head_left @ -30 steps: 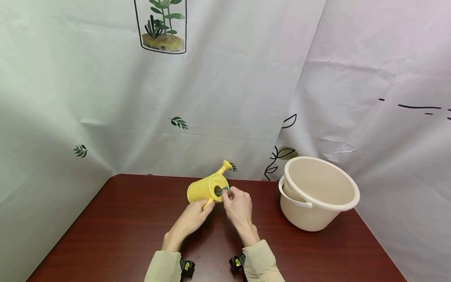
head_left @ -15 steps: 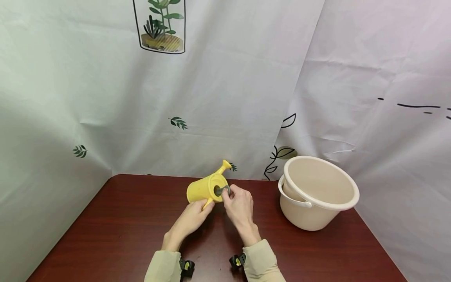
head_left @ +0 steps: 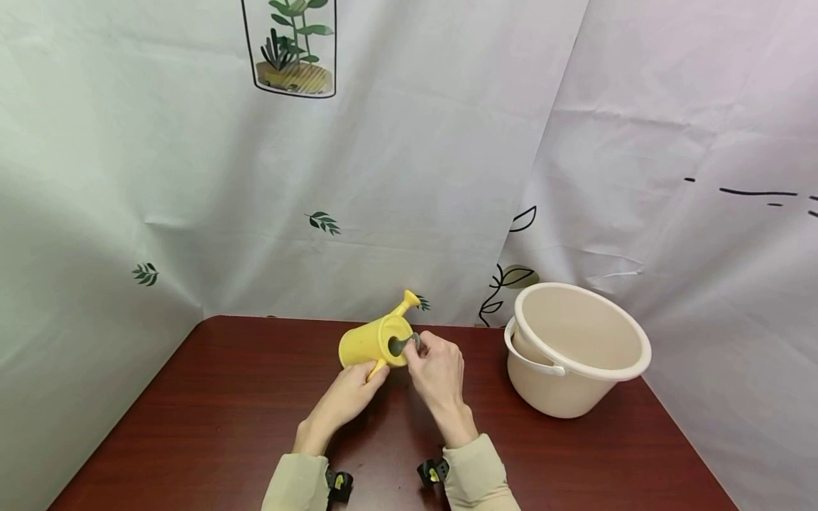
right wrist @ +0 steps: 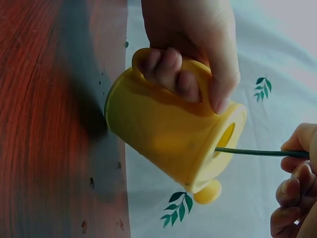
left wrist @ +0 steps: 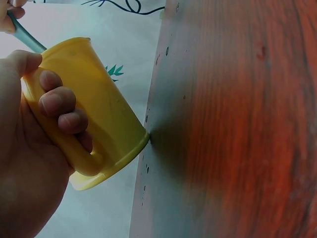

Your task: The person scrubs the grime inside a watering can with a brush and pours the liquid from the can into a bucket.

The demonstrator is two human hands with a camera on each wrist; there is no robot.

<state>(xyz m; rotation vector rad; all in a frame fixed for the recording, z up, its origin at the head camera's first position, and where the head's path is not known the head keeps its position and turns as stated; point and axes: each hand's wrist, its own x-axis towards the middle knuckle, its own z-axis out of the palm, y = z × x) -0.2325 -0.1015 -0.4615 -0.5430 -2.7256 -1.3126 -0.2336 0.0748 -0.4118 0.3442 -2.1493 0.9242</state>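
A yellow watering can [head_left: 364, 344] is tilted on its side near the far edge of the table, its round top opening facing my right hand. My left hand [head_left: 348, 397] grips its handle, with fingers curled through the loop in the left wrist view. My right hand [head_left: 439, 372] pinches a thin grey-green strip [right wrist: 257, 151] between thumb and forefinger. The strip's other end is inside the can's opening and hidden, so its kind cannot be told. Whether the can's lower rim touches the table is unclear.
On the right of the dark red wooden table [head_left: 211, 419] stands a cream bucket [head_left: 556, 394] with a white handle. A second cream basin [head_left: 629, 348] sits tilted in its top. A white printed cloth [head_left: 415, 177] hangs behind and along the sides.
My right hand has moved slightly to the right and up, drawing the strip a little out of the can. My left hand and the watering can stay in place.
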